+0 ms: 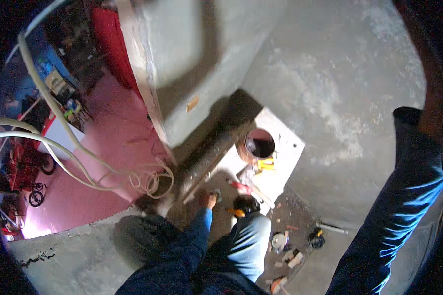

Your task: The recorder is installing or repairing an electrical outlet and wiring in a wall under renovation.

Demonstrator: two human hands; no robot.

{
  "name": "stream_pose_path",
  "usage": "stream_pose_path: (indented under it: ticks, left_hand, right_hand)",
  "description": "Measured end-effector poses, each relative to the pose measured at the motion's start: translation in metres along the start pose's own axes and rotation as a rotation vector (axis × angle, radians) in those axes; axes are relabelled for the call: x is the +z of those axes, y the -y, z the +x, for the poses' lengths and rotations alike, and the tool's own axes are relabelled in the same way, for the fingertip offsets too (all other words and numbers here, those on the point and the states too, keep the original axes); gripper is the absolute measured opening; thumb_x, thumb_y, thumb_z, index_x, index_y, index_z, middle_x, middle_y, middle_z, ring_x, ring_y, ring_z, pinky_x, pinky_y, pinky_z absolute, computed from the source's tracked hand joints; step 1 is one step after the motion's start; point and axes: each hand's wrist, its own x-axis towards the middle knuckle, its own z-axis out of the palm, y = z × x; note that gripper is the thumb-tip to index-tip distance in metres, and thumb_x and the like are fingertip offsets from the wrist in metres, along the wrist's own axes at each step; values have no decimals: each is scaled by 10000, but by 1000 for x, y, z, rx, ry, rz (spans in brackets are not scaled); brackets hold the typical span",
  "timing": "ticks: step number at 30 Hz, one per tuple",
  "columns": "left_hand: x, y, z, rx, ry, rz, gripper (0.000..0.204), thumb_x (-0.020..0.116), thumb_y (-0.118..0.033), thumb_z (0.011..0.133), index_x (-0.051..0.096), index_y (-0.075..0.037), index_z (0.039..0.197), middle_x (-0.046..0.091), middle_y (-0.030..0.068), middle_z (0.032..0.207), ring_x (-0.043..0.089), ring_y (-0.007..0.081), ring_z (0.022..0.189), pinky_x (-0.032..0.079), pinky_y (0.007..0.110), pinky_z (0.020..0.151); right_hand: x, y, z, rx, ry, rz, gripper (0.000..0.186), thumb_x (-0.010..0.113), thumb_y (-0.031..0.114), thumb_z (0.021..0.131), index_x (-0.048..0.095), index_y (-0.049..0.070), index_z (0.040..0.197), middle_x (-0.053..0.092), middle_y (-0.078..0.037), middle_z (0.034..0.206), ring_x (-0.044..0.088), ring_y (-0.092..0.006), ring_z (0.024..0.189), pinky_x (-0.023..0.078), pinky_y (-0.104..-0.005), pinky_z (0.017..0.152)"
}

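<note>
My left hand (209, 200) is low between my knees, small in view, its fingers closed. A small pale piece (218, 195) shows right beside the fingertips; I cannot make out whether it is gripped. My right arm, in a blue sleeve (403, 187), rises along the right side. Its bare forearm (432, 93) runs up into the dark rim, and the hand is out of sight. Ahead of my left hand lies a white board (285, 147) bearing a round dark container (259, 143), yellow-handled pliers (266, 163) and a red-handled tool (239, 186).
Bare grey plaster walls (325, 73) meet in a corner ahead. A pale cable (91, 169) loops at the left above a pink floor (118, 132). A red tricycle (29, 167) stands beyond. Rubble and scraps (293, 258) litter the ground by my right knee.
</note>
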Motion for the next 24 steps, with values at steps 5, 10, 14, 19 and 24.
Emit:
stream_pose_path:
  ticks: [5,10,14,19,24]
  left_hand:
    - [-49,6,36,-173,-61,-92,594,565,-453,935,531,4,1314,637,239,1157,615,393,1032,499,452,892]
    - [-61,-22,81,-253,-57,-273,582,567,-444,941,532,4,1309,635,240,1158,613,389,1032,496,448,897]
    - [-52,-37,87,-305,16,-417,572,569,-437,946,532,5,1305,633,240,1159,612,386,1032,495,445,901]
    - [-87,-46,61,-420,166,-533,559,571,-429,951,533,6,1301,631,241,1161,611,382,1033,492,440,906]
    - [-304,-171,118,172,-314,-919,375,605,-280,973,588,15,1204,658,158,1049,622,278,964,490,394,856]
  right_hand:
    - [-5,48,15,-173,9,-1,148,658,168,910,720,39,952,722,-42,854,633,-72,706,462,-216,586]
    - [-11,85,23,-191,-38,-72,176,636,187,947,703,51,1036,702,-25,889,597,-43,687,428,-178,568]
    - [-3,84,32,-160,-21,33,142,693,215,925,703,82,975,702,-11,834,610,-44,681,433,-184,555]
    - [4,77,38,-149,-53,103,112,750,171,880,725,65,909,680,26,761,593,-36,656,391,-184,513]
    - [-5,83,33,-200,-64,55,81,748,143,882,716,70,894,678,20,777,601,-48,667,414,-193,533]
